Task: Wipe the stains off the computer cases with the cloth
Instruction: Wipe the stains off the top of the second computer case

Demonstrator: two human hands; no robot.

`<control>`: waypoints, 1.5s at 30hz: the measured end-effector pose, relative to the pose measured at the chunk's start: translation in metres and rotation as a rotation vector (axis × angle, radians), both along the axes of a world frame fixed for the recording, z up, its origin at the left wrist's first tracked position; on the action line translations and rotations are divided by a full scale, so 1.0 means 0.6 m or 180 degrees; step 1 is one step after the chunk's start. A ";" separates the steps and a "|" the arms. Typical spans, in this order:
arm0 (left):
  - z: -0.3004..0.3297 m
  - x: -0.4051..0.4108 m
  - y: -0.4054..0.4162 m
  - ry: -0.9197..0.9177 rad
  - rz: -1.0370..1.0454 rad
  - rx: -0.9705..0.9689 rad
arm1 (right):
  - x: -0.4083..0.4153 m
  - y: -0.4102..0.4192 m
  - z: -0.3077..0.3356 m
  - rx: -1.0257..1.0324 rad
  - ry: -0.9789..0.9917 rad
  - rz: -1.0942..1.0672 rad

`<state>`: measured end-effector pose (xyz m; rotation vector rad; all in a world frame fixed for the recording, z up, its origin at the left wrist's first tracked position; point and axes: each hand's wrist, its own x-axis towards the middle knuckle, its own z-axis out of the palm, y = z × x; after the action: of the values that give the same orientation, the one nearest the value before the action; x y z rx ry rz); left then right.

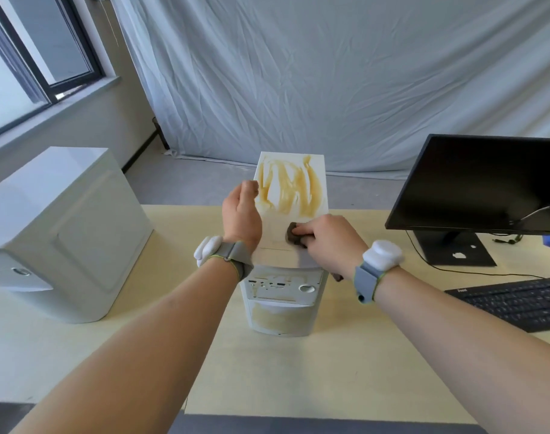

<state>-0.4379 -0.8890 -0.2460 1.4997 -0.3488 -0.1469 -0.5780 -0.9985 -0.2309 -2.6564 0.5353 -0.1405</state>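
Left case [60, 227] on the desk [267, 371] shows no stains; middle case [291, 195] has brown smears across the far half of its top and a patch on its front — most wiping remains. Left hand [241, 214] curls over that case's left edge, steadying; right hand [333, 236] grips the dark cloth [294, 234], pressed on the near, clean part of the top.

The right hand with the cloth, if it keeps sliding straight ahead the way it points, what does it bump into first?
Probably the yellow-brown stain on top of the middle computer case. The right hand presses the cloth just short of it, pointing left and away.
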 end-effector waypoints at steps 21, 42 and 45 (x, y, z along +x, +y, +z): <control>-0.008 -0.018 -0.001 -0.1281 -0.0391 0.1700 | -0.030 0.050 -0.036 0.0261 -0.0792 0.0711; -0.051 -0.006 -0.036 -0.2078 0.0469 0.3079 | 0.049 -0.066 -0.076 0.0116 -0.1287 -0.0876; -0.054 -0.004 -0.041 -0.1983 0.0406 0.3204 | 0.012 -0.063 -0.069 -0.0011 -0.1348 -0.0271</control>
<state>-0.4404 -0.9138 -0.2783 2.5570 -0.7383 0.3084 -0.5710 -1.0364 -0.2723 -2.5014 0.5022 -0.7093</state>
